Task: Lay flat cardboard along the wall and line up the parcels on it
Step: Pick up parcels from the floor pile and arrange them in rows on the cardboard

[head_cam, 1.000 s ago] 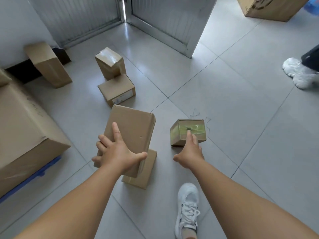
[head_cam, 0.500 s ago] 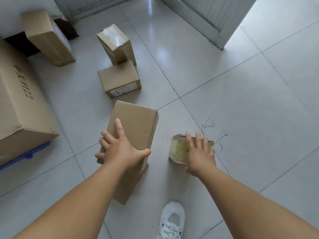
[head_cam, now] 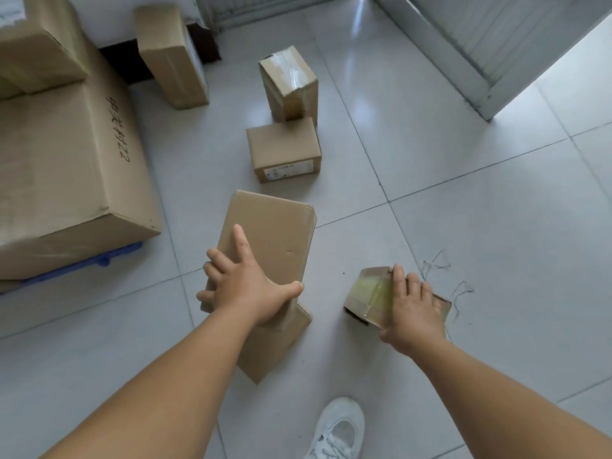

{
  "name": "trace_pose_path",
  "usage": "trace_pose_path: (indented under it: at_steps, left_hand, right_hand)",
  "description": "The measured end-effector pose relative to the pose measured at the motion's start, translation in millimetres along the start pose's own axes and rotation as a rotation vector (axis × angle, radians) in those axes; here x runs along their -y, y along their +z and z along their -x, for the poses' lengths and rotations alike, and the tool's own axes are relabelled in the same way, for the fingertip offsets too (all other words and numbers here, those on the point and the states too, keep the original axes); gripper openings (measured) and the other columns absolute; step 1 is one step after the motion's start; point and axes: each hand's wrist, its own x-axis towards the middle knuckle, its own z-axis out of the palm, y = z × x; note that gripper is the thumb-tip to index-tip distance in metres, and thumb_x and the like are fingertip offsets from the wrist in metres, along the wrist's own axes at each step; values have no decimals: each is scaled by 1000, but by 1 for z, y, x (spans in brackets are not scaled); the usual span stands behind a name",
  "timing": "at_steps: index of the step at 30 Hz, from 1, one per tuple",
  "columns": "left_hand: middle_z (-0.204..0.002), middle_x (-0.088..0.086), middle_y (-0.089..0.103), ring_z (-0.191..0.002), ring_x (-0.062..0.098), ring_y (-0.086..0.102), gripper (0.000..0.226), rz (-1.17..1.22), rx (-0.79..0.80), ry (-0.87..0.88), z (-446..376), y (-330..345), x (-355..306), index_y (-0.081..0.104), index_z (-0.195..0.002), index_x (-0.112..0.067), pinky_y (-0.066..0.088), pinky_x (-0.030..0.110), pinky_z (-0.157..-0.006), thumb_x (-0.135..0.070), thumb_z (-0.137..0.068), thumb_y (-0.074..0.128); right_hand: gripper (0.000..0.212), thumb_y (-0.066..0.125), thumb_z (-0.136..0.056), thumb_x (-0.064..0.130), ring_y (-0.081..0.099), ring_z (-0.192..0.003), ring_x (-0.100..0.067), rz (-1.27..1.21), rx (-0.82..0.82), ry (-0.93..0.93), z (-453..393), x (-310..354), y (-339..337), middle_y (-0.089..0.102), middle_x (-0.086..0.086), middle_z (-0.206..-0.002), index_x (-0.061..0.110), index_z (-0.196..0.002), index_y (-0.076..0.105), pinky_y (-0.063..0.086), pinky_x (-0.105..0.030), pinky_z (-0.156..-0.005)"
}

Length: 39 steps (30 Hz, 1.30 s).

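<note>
Down on the tiled floor (head_cam: 463, 200) the person has both hands on parcels at once. The left hand (head_cam: 246, 286) grips the long brown parcel (head_cam: 268, 246) at its near end, thumb hooked round the right edge and fingers spread over the top and left side, so the box is tilted up, its lower end over another brown parcel (head_cam: 275, 346) lying flat beneath it. That wide clamp looks chosen to steady a long box from one end. The right hand (head_cam: 412, 309) is laid over the small taped parcel (head_cam: 367, 293), fingers fairly straight across the top, the thumb down by the near side; whether it has truly closed round the box cannot be told, it looks more like pressing than pinching. That little box sits tipped on an edge, glossy tape face up, just beside some dark scribbles on the tile. Ahead, two more parcels wait in a rough row: a labelled parcel (head_cam: 284, 150) lying flat and a tape-wrapped parcel (head_cam: 289, 82) standing right behind it, the two touching or nearly so. A narrow box (head_cam: 172, 56) leans at the wall, and a large carton (head_cam: 63, 167) fills the left. No flat cardboard shows under any of them, so the lining-up seems barely begun. A white shoe (head_cam: 341, 429) shows below.
</note>
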Motion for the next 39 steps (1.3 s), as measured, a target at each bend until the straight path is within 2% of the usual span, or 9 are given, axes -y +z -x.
trace_pose_path:
  at_steps: [5,12,24,31,39]
  left_hand:
    - [-147,16,3,-133,35,15,140,77,-37,-42,7,-45,32,-28,-140,-34,32,55,-96,-74,-48,70]
    - [-150,15,-2,-136,36,12,140,200,-93,-93,21,-123,106,-28,-140,-36,30,58,-100,-73,-49,71]
    - [-150,14,-2,-138,38,9,139,346,-232,-259,22,-261,347,-27,-139,-37,33,63,-100,-71,-50,73]
    - [-151,16,-3,-138,39,9,139,391,-230,-340,18,-298,443,-28,-140,-35,31,62,-102,-72,-52,72]
    - [-154,16,-7,-141,37,6,139,429,-177,-391,-18,-305,478,-27,-141,-39,30,63,-101,-74,-48,71]
  right_hand:
    - [124,73,-72,41,12,-142,-28,-16,-99,-36,32,41,-41,8,-3,-153,16,-149,-20,25,-38,-113]
    - [120,76,-70,35,11,-143,-25,-101,-216,-154,89,149,-107,11,-2,-154,16,-151,-9,20,-37,-115]
    - [116,78,-65,41,19,-137,-22,-103,-397,-415,201,397,-144,19,3,-148,20,-148,0,27,-37,-110]
    - [115,79,-66,39,17,-140,-21,-80,-398,-574,239,503,-145,18,3,-150,22,-148,0,24,-38,-114]
    - [113,82,-63,37,19,-139,-20,-8,-410,-689,218,568,-144,19,7,-148,25,-146,6,24,-38,-115]
